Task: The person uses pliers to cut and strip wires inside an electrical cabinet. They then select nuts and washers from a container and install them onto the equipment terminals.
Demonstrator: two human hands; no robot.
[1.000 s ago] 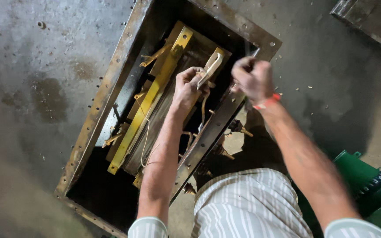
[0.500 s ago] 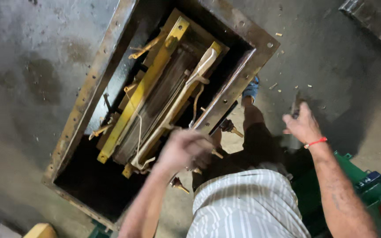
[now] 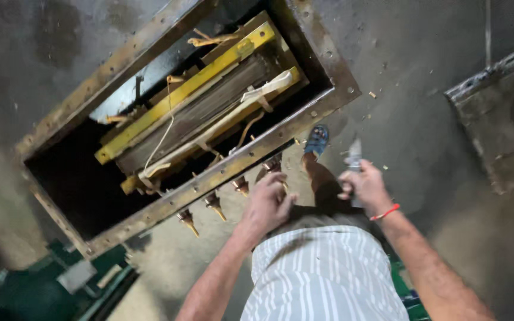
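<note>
An open rusty steel tank (image 3: pixel 221 172) stands on the concrete floor. Inside it lies a winding core with yellow clamp bars (image 3: pixel 179 95), pale tape strips (image 3: pixel 263 89) and a thin white cord. My left hand (image 3: pixel 268 203) hovers just outside the tank's near rim, fingers curled, with nothing visible in it. My right hand (image 3: pixel 365 189), with a red band on the wrist, grips a small grey-bladed knife (image 3: pixel 355 156) pointing upward over the floor. My foot in a blue sandal (image 3: pixel 316 140) stands beside the tank's corner.
Several brown stud terminals (image 3: pixel 212 203) stick out of the tank's near wall. A dirty square metal plate (image 3: pixel 498 116) lies on the floor at the right. Green machinery (image 3: pixel 49 288) sits at the lower left. Small chips litter the floor.
Both hands have come out of the tank and back toward my body. The left hand let go of the tape strip; the right hand has moved out over the floor, where its knife now shows.
</note>
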